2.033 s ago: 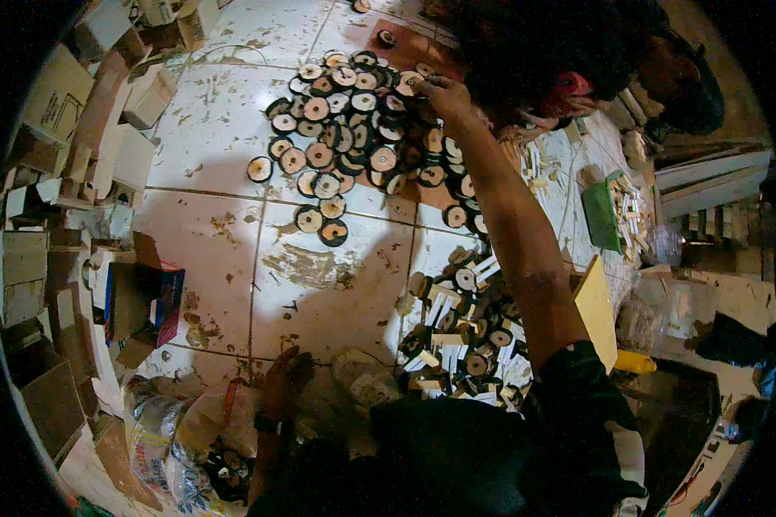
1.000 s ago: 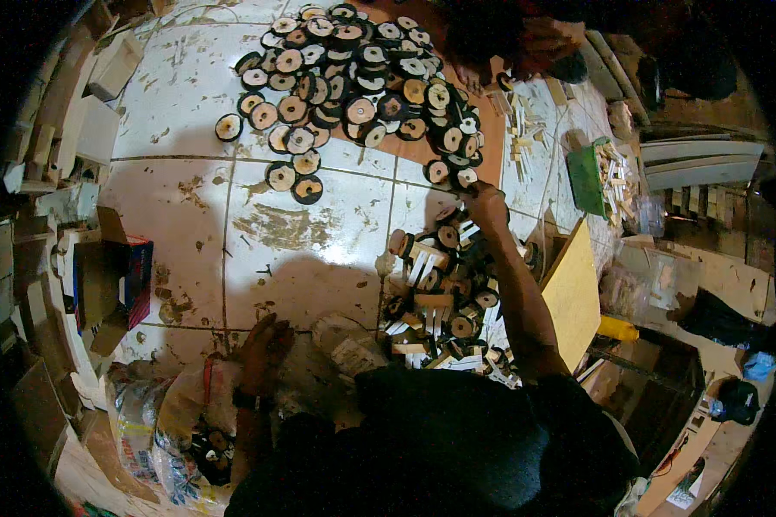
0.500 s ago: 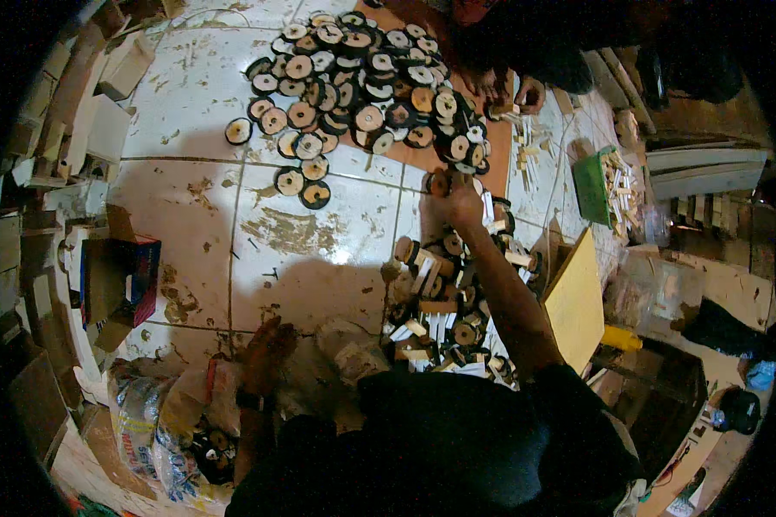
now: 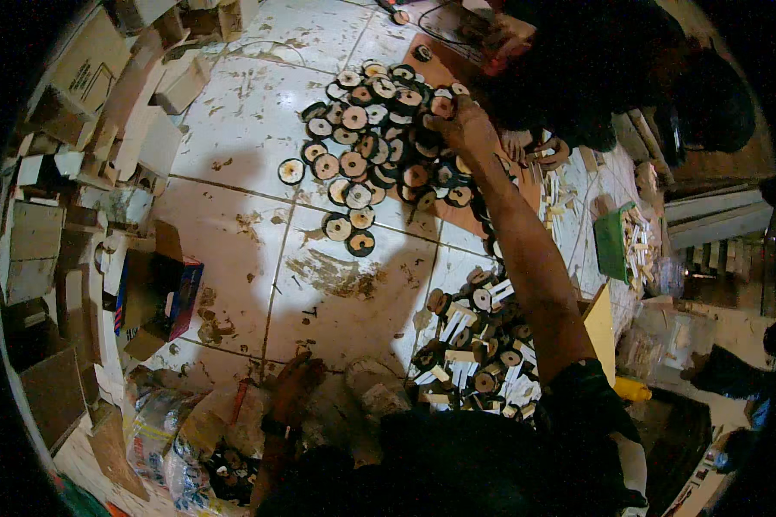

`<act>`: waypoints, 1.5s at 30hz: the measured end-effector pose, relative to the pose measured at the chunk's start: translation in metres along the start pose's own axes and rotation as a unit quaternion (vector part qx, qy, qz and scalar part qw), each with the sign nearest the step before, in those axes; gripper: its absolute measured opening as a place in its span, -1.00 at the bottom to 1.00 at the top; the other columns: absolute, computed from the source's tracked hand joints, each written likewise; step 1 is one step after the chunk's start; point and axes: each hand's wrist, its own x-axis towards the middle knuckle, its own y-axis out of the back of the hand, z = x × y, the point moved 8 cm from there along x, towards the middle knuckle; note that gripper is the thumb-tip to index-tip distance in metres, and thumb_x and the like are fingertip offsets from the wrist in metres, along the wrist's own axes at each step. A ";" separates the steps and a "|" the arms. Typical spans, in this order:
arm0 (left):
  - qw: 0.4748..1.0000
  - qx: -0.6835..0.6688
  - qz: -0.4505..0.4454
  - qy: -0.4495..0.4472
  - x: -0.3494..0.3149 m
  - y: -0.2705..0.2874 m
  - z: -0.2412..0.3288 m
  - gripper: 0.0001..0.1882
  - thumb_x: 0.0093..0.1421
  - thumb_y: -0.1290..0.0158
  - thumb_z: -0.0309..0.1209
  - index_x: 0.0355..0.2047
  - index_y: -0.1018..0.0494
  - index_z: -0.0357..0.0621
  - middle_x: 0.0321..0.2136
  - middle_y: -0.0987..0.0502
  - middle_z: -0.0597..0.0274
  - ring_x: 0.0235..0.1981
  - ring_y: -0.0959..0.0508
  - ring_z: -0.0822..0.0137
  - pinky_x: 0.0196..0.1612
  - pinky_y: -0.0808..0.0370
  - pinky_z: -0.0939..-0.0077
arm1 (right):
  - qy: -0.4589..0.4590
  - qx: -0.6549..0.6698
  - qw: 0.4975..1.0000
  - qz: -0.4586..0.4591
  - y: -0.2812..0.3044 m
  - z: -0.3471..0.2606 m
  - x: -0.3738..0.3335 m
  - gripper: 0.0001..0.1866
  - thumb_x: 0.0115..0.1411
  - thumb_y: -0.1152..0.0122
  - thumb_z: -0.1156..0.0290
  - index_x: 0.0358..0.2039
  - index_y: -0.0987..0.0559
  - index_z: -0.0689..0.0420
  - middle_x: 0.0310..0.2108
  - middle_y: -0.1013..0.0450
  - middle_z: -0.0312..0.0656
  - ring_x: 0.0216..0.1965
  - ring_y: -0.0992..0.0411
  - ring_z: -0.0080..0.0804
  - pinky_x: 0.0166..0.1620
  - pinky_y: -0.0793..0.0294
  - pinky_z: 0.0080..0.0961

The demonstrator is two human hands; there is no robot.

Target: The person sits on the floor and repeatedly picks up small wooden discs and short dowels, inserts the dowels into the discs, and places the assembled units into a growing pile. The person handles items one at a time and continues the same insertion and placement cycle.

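Observation:
A big heap of round wooden discs with black rims (image 4: 353, 164) covers the tiles and part of a brown board (image 4: 470, 217). My right arm reaches forward over the heap's far right side. There my right hand (image 4: 467, 127) has its fingers curled onto a black-rimmed wooden disc (image 4: 442, 106); the fingertips are partly hidden. Below that arm lies a second pile, with discs attached to pale wooden sticks (image 4: 483, 345). My left hand (image 4: 300, 377) rests low near my leg, dim, fingers loosely stretched and holding nothing I can see.
Another person's hand (image 4: 547, 151) is among loose pale sticks (image 4: 562, 194) at the right. Beyond stands a green basket (image 4: 610, 246) of sticks. Cardboard boxes (image 4: 164, 293) line the left side. A plastic sack (image 4: 159, 435) with more discs sits near my left arm.
My right hand has moved forward from the heap's near edge to its far right part. The whole view has shifted, so the heap appears lower and further right. My left hand stays near my leg.

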 end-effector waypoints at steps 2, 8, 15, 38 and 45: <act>1.000 -0.003 0.006 0.005 -0.006 -0.009 0.004 -0.46 0.24 -0.06 -0.36 0.18 -0.18 -0.27 0.02 -0.42 -0.07 0.04 -0.46 0.12 0.11 -0.44 0.26 | 0.038 -0.101 0.994 0.009 -0.004 -0.009 0.009 -0.29 -0.13 -0.41 -0.04 -0.05 -0.46 0.16 -0.15 -0.48 0.07 -0.06 -0.42 0.00 -0.10 -0.40 -0.08; 0.987 0.151 -0.050 0.007 -0.019 -0.028 0.022 -0.39 0.22 -0.10 -0.22 0.17 -0.18 -0.26 0.05 -0.40 -0.06 0.10 -0.41 0.11 0.16 -0.38 0.20 | 0.148 -0.090 0.985 0.027 -0.031 -0.030 0.032 -0.26 -0.03 -0.30 -0.10 0.08 -0.40 0.07 -0.05 -0.47 -0.04 0.04 -0.37 0.00 0.11 -0.16 0.09; 1.000 0.010 -0.003 0.021 -0.011 -0.013 0.006 -0.42 0.26 -0.05 -0.24 0.19 -0.15 -0.23 0.01 -0.42 0.00 0.08 -0.43 0.14 0.15 -0.39 0.22 | 0.054 0.114 0.989 -0.078 -0.043 -0.020 0.069 -0.35 0.03 -0.25 -0.05 0.07 -0.44 0.06 -0.10 -0.51 0.00 0.06 -0.39 -0.01 0.15 -0.11 0.15; 0.999 0.000 0.033 0.036 -0.016 -0.020 0.019 -0.54 0.28 -0.03 -0.30 0.10 -0.28 -0.29 -0.06 -0.47 -0.02 0.01 -0.48 0.11 0.12 -0.43 0.19 | -0.092 0.278 0.950 -0.111 -0.070 0.047 0.100 -0.34 -0.04 -0.44 0.22 0.04 -0.44 0.24 -0.08 -0.46 -0.04 -0.15 -0.49 -0.26 -0.13 -0.49 -0.38; 0.999 0.003 -0.043 -0.004 -0.019 -0.036 0.028 -0.54 0.29 -0.01 -0.27 0.11 -0.27 -0.27 -0.05 -0.46 0.00 0.03 -0.46 0.14 0.10 -0.44 0.21 | 0.099 -0.015 0.995 -0.020 -0.048 -0.009 0.082 -0.30 -0.03 -0.37 -0.02 0.03 -0.46 0.17 -0.09 -0.49 0.01 -0.14 -0.51 -0.13 -0.14 -0.47 -0.14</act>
